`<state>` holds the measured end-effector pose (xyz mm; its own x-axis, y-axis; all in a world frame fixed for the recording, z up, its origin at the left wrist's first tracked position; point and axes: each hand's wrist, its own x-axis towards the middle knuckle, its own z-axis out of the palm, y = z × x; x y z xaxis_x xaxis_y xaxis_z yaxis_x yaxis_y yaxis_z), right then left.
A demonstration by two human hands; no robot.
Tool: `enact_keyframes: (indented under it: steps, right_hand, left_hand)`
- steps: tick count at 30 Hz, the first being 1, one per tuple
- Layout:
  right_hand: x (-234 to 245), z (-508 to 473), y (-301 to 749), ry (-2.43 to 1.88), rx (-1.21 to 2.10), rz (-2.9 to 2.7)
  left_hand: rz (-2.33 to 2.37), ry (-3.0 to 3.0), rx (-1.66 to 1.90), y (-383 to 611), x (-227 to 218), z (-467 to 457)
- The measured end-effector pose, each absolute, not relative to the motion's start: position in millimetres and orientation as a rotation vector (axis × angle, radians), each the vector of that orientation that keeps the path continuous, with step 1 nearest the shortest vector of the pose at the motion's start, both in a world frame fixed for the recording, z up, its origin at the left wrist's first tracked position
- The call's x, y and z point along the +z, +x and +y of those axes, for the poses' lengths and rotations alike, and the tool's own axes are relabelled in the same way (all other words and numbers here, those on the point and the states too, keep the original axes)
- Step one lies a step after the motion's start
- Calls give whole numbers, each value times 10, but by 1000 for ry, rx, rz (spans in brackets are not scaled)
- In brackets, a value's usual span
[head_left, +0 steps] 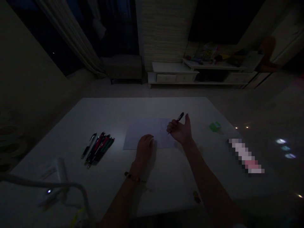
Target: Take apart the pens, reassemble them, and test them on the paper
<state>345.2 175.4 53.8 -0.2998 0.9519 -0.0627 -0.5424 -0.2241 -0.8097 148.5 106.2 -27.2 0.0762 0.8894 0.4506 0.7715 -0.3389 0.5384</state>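
The room is dim. My right hand [179, 132] is shut on a dark pen with a red barrel [178, 119], whose tip points down toward the right side of a sheet of white paper [135, 136]. Faint writing or marks show on the sheet near that hand. My left hand [144, 147] rests in a loose fist on the sheet's lower edge, with a beaded bracelet [134, 178] on its wrist. Left of the sheet lies a bundle of several pens [99, 148], with a single pen [88, 146] beside it.
Everything lies on a large white table [166, 186]. A small green block [215, 126] sits to the right, and a pixelated long box [245, 155] lies nearer the right edge. A white lamp with a curved neck [47, 186] stands at lower left. A low white cabinet [173, 76] stands beyond the table.
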Motion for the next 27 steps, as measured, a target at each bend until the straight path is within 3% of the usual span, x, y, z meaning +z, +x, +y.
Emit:
enact_keyframes:
  steps: [19,27]
  right_hand:
    - [202,2333,3346,-964,1506,-1005]
    - [61,2292,3196,-1269,1392,-1241]
  left_hand:
    - [1763,2291,946,1590,-250,1059]
    - [1752,2298,941,1588,-271,1068]
